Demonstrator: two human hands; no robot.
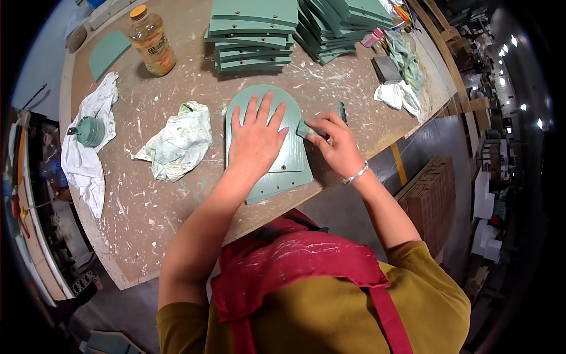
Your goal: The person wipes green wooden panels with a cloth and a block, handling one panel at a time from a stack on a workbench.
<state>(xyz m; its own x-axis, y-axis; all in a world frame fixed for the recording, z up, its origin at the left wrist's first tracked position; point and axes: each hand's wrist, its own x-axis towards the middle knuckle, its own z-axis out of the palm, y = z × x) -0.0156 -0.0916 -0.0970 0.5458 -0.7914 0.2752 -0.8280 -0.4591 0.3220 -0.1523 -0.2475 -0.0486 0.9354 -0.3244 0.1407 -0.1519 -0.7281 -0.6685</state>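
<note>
A pale green wooden panel (293,159) with a rounded far end lies on the worktable near its front edge. It seems to rest on another green panel, whose lower edge with small holes sticks out toward me. My left hand (257,137) lies flat on the upper panel with its fingers spread. My right hand (335,141) pinches a small green block (304,129), which looks like a sanding block, at the panel's right edge. Whether the block touches that edge I cannot tell. A bracelet circles my right wrist.
Stacks of green panels (253,26) stand at the back. A crumpled stained rag (181,141) and an orange-capped bottle (153,44) are on the left. Beyond them, a green round container (90,131) sits on a white cloth (88,171). A dark grey block (386,69) lies right.
</note>
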